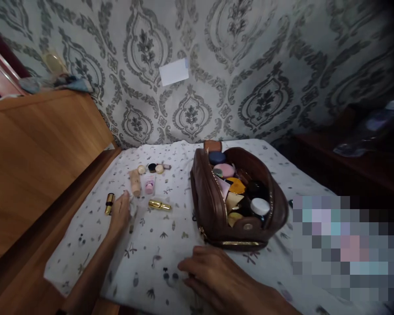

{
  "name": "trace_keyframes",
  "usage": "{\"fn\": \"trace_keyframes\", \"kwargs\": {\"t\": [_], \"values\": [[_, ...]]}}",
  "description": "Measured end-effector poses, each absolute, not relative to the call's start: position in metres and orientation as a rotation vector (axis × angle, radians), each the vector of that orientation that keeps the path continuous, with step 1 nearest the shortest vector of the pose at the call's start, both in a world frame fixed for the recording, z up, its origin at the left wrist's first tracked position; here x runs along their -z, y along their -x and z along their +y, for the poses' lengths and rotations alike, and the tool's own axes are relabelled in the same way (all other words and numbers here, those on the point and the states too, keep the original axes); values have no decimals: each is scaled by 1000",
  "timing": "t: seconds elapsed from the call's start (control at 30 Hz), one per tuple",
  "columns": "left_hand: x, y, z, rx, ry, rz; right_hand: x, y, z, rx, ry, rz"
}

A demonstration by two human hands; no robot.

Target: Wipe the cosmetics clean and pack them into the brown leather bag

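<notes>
My left hand (121, 211) is low over the white patterned cloth, closed around something I cannot make out, just right of a gold and black tube (109, 204). To its right lies a gold tube (159, 205). Behind it are a beige tube (135, 183), a pink tube (149, 183) and small round pots (152, 167). My right hand (206, 267) hovers over the cloth with fingers slightly apart and nothing in them. Beyond it stands an open brown bag (210, 210) filled with cosmetics, including a white-lidded jar (260, 206).
A wooden panel (46, 157) borders the cloth (170, 245) on the left. Patterned wallpaper (190, 105) rises behind, with a white paper (174, 72) on it. A clear plastic bottle (371, 127) lies on a dark surface at the right.
</notes>
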State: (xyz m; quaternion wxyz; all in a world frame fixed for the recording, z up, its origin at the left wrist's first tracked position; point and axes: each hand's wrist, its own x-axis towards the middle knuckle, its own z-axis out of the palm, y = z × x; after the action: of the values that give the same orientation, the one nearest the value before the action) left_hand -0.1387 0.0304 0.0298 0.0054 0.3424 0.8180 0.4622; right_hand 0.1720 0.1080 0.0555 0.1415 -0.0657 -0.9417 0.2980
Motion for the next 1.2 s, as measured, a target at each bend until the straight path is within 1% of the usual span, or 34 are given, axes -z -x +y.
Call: {"fn": "trace_keyframes", "kwargs": {"t": [0.13, 0.23, 0.37, 0.43, 0.5, 0.63, 1.03, 1.2], "values": [[-8, 143, 27, -1094, -1318, 2659, -39, -137, 110, -1022, 283, -2753], [-2, 141, 26, -866, -1446, 2759, -37, -108, 109, -1172, 374, -2637], [-1, 139, 27, -799, -1543, 2785, -27, -71, 108, -1605, 454, -2308], [-2, 140, 27, -831, -1565, 2767, -15, -59, 109, -1713, 517, -2125], [-3, 141, 27, -874, -1561, 2734, -3, -53, 110, -1707, 558, -2038], [-5, 143, 27, -891, -1535, 2694, 11, -53, 114, -1704, 524, -2049], [1, 147, 26, -819, -1593, 2674, 8, -55, 113, -1626, 509, -2103], [-10, 141, 29, -754, -1601, 2745, 5, -55, 112, -1631, 505, -2108]]}}
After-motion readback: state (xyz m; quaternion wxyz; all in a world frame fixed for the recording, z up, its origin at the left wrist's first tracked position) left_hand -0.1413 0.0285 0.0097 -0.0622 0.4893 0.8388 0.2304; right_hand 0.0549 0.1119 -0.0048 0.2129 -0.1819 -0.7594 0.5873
